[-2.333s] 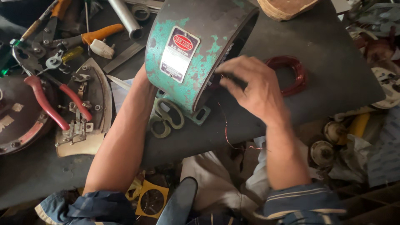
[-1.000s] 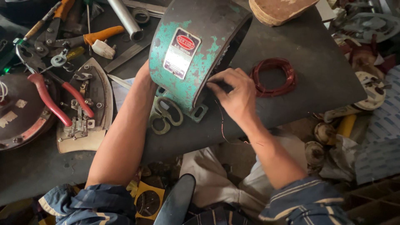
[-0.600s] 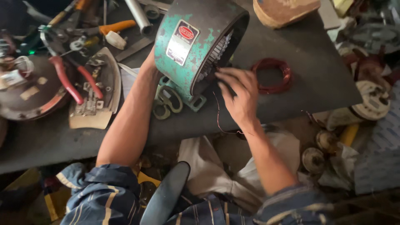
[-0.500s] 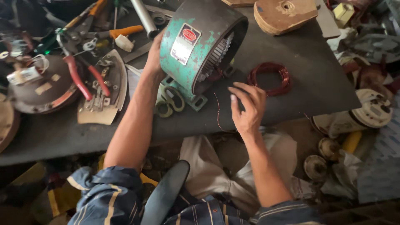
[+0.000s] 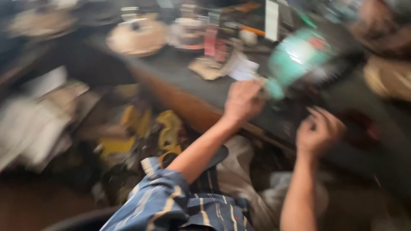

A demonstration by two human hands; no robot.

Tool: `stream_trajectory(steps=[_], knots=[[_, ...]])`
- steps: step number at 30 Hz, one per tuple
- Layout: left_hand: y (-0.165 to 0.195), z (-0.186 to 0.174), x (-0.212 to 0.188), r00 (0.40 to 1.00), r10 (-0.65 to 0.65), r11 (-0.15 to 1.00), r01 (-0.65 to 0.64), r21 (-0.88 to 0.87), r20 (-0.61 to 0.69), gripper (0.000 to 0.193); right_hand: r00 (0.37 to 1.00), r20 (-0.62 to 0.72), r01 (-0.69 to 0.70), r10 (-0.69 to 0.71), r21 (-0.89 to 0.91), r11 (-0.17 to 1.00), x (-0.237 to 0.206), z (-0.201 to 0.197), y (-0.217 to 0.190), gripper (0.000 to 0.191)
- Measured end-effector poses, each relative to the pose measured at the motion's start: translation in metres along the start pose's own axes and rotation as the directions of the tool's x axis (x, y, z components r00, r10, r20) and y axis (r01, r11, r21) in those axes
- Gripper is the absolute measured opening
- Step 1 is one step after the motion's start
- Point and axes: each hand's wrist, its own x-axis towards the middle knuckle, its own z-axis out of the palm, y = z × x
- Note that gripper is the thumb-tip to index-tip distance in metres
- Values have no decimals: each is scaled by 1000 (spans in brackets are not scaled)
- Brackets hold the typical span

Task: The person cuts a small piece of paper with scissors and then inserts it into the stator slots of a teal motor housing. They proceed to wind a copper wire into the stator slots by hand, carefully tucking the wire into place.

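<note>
My left hand (image 5: 243,100) pressed against green motor housing (image 5: 299,57), upper right; right hand (image 5: 319,130) spread, empty; judged housing heavy, rigid, best gripped by rim

- The green motor housing (image 5: 299,60) is a rounded teal-green drum with a red and white plate on its curved side. It lies on its side on the dark workbench (image 5: 184,72), close to the near edge and towards the right end. Heavy blur hides its open end.
- The left hand (image 5: 243,101) rests against the housing's lower left end.
- The right hand (image 5: 319,130) is just below the housing, fingers loosely curled, apart from it.
</note>
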Motion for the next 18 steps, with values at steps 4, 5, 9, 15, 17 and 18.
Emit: stream_trajectory(steps=[4, 5, 9, 15, 17, 18], knots=[[5, -3, 1, 993, 53, 989, -37, 141, -107, 51, 991, -11, 130, -130, 32, 991, -9, 3, 16, 20], [7, -4, -1, 999, 20, 994, -15, 104, -44, 52, 988, -11, 156, -156, 23, 987, -11, 1, 20, 21], [9, 6, -6, 999, 17, 985, -23, 170, 39, 71, 961, -93, 265, -259, 55, 963, -15, 4, 32, 19], [9, 19, -8, 969, -30, 957, -43, 288, 245, 88, 939, -168, 321, -301, 111, 941, -9, 3, 45, 20], [7, 17, -4, 956, -42, 955, -47, 292, 289, 86, 954, -156, 276, -257, 115, 954, -7, 7, 40, 21], [5, 17, -3, 949, -51, 956, -44, 292, 311, 84, 958, -144, 266, -250, 105, 958, -6, 8, 36, 20]])
